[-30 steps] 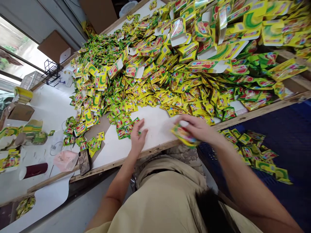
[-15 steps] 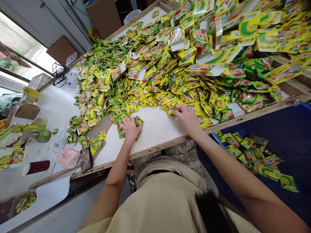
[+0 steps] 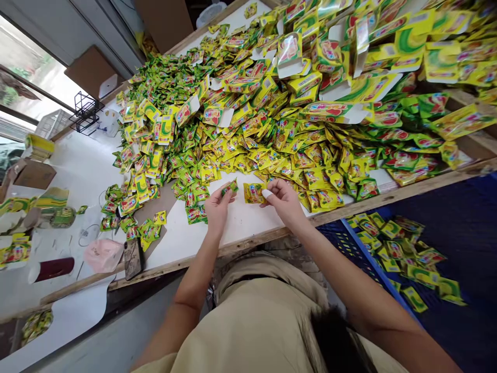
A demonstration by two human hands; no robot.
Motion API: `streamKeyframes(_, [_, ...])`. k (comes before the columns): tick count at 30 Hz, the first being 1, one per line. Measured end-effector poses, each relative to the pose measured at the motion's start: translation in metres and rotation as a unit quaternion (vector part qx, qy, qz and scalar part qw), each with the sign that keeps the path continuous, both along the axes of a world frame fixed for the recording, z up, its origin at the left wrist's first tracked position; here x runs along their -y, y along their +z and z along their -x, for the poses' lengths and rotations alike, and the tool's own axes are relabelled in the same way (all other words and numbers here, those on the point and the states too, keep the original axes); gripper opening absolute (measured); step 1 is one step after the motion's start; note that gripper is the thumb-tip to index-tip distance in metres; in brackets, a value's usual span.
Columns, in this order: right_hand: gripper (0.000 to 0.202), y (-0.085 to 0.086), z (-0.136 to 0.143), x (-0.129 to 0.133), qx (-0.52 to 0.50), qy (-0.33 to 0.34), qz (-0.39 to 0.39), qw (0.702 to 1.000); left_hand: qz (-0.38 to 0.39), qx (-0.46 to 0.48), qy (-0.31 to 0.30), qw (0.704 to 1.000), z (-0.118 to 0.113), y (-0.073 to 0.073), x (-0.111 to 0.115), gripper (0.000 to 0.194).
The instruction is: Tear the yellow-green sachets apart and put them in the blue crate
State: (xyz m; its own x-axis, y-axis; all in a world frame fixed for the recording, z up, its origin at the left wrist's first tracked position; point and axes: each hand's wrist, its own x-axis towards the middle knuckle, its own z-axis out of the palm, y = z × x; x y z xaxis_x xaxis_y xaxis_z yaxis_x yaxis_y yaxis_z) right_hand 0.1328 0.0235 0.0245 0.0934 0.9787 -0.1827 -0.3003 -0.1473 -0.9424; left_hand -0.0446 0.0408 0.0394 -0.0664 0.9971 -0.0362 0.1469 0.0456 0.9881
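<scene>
My left hand is closed on a small green packet, pinched between thumb and fingers just above the white tabletop. To its right, my right hand grips a yellow packet by its right end, printed side up. The two packets are a short gap apart. A large heap of yellow packets lies just beyond both hands, mixed with green ones. A few green packets rest beside my left hand.
Flattened and opened yellow cartons lie on the heap. On the left are a phone, a pink plastic bag, a dark red cylinder and a black wire rack. A blue crate with packets stands below the wooden edge.
My left hand has lifted a green packet and moved right. My right hand has drawn a yellow packet from the heap and moved left, so both hands are closer together.
</scene>
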Motion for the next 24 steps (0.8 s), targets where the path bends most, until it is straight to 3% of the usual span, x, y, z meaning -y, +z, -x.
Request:
streamKeyframes(3, [0.029,0.0,0.012,0.002,-0.051,-0.036,0.028,0.998,-0.129,-0.115,-0.015,0.985,-0.01,-0.005,0.013,0.031])
streamKeyframes(7, [0.028,0.001,0.017,0.004,-0.128,-0.043,0.063,0.989,-0.198,-0.2,-0.132,0.951,-0.014,-0.006,0.026,0.04])
streamKeyframes(11, [0.025,0.002,0.013,0.007,-0.115,-0.037,0.043,0.992,-0.139,-0.129,-0.178,0.965,-0.016,-0.003,0.031,0.043])
streamKeyframes(15, [0.023,0.0,0.01,0.014,-0.108,-0.01,0.014,0.994,-0.038,0.013,-0.082,0.996,-0.022,-0.006,0.029,0.031])
streamKeyframes(18, [0.023,-0.004,0.009,0.019,-0.114,0.006,0.004,0.993,0.035,0.092,-0.064,0.993,-0.024,-0.007,0.026,0.035])
streamKeyframes(24, [0.025,-0.01,0.008,0.021,-0.125,0.016,0.022,0.992,0.02,0.047,-0.072,0.996,-0.026,0.004,0.033,0.032])
